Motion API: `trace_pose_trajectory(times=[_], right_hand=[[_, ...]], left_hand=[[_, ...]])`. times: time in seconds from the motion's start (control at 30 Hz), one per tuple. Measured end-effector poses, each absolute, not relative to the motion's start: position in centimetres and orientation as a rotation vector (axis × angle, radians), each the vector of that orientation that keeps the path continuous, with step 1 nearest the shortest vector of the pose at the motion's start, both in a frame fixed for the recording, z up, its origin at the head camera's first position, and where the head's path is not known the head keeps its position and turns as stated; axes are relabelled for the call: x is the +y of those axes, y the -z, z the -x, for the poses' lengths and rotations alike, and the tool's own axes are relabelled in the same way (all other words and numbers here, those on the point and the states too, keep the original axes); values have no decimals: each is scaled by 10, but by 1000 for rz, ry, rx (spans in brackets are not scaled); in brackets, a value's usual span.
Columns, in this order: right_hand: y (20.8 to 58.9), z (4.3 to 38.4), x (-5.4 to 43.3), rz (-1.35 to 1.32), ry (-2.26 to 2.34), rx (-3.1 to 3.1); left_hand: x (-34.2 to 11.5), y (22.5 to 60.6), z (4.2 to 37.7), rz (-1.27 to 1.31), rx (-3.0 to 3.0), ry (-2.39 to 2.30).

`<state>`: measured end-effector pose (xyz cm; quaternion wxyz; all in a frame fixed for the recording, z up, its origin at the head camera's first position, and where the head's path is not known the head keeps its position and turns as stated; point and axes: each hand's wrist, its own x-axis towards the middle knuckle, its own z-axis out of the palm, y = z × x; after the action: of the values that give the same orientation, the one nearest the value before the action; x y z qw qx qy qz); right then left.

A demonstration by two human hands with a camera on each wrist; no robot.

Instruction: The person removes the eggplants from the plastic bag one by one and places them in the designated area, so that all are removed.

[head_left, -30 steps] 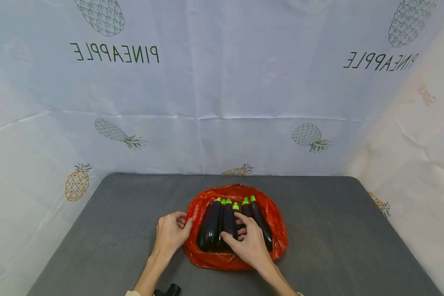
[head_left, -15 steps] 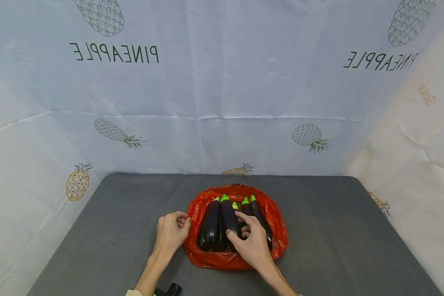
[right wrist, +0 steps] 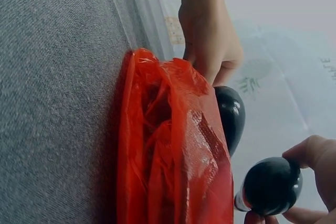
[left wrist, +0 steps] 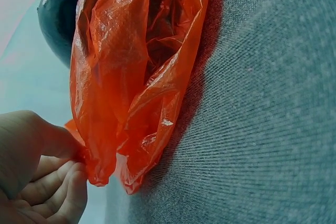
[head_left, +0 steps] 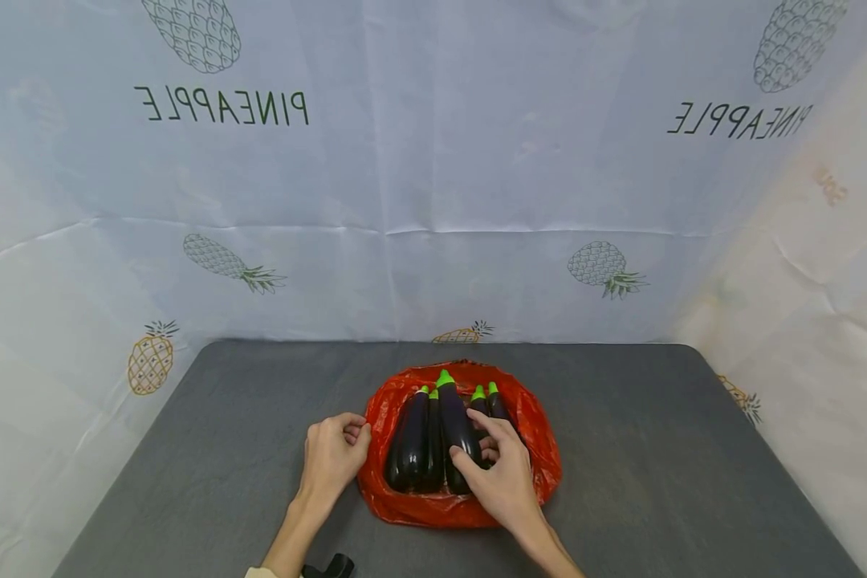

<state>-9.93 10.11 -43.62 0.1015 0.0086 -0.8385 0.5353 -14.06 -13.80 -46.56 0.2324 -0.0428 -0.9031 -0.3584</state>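
A red plastic bag (head_left: pixel 433 511) lies on the grey table with its mouth spread wide, and several dark purple eggplants with bright green tops sit side by side in it. My left hand (head_left: pixel 335 451) pinches the bag's left rim between thumb and fingers, as the left wrist view also shows. With my right hand (head_left: pixel 504 470) I grip one eggplant (head_left: pixel 453 416) between thumb and fingertips. It lies over the others, its green top toward the back. In the right wrist view this eggplant (right wrist: pixel 270 186) shows its rounded end, apart from the bag's edge.
The grey table (head_left: pixel 643 449) extends on both sides of the bag. A white curtain (head_left: pixel 433 160) printed with pineapples hangs behind and at the sides. A black object (head_left: pixel 330 567) shows by the left forearm at the bottom edge.
My right hand has lifted one eggplant from the middle of the row and shifted it to the right, its top moving slightly back. My left hand stays at the bag's rim.
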Motion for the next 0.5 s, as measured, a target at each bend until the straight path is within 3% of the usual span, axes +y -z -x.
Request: trace_pose_trajectory(times=[0.5], right_hand=[[430, 102, 113, 9, -1618, -2393]], left_hand=[[-139, 466, 141, 116, -2481, 983]])
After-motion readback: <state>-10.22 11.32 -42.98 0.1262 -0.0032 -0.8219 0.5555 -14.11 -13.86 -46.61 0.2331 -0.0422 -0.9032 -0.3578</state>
